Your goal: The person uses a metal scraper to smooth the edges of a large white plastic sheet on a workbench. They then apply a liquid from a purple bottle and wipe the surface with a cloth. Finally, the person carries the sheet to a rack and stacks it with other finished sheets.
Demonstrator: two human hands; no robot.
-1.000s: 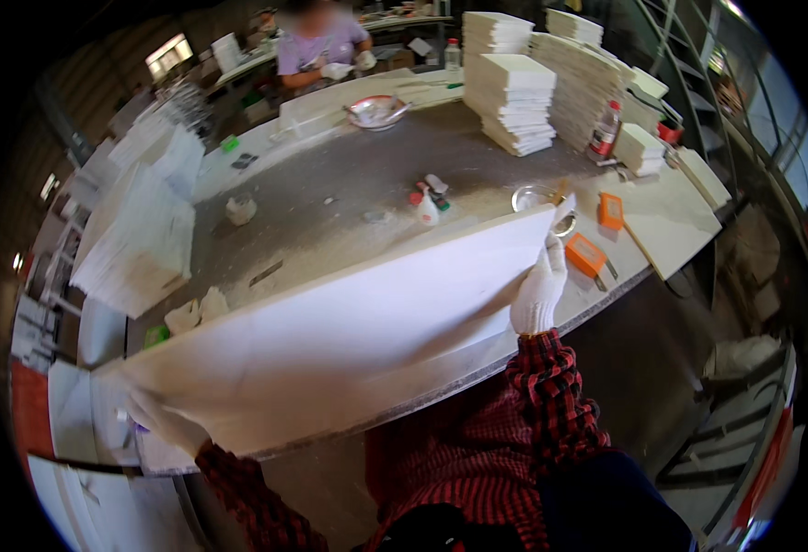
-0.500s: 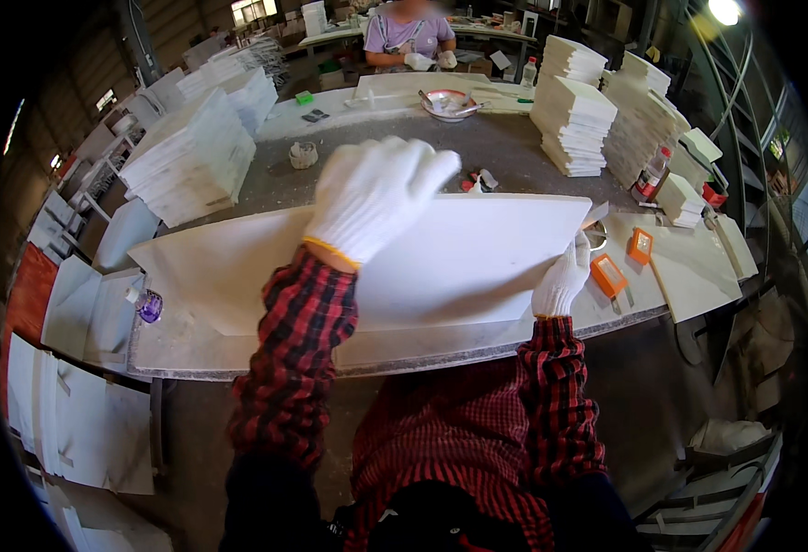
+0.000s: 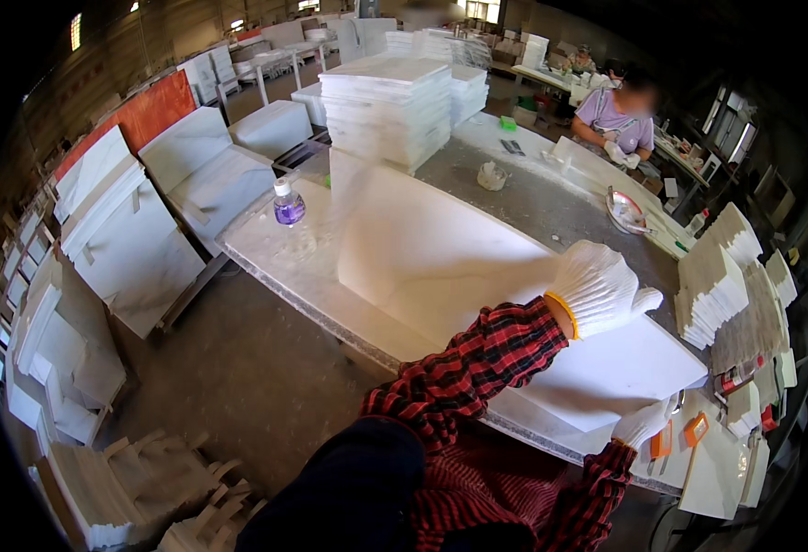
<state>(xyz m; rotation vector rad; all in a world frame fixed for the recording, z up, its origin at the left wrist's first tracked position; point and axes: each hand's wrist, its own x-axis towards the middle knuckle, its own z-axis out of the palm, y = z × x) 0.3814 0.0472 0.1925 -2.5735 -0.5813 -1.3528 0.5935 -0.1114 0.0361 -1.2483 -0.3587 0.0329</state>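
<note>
A long white marble-like slab [image 3: 432, 244] lies tilted on the workbench [image 3: 257, 247], its far long edge raised. My left hand [image 3: 597, 290], in a white knitted glove, is at the upper edge of the slab towards its right part. Its fingers are curled, and whatever they hold is hidden under the glove; the thumb points right. At the slab's near right corner, my right hand [image 3: 645, 423], gloved too, is closed on the end of the slab. Right beside that hand lie two orange block-like items, one [image 3: 662, 442] nearer and the other [image 3: 696, 430] farther right.
A bottle of purple liquid [image 3: 289, 207] stands at the bench's left end. Tall slab stacks rise at the back left [image 3: 381, 110] and right [image 3: 712, 276]. A small tub [image 3: 491, 176] and a red-rimmed bowl [image 3: 627, 213] sit farther back. A co-worker [image 3: 617, 115] works across the bench.
The view has swung to the left, showing more of the left-hand side. My left hand has moved rightward along the slab. My right hand still holds the slab's right end.
</note>
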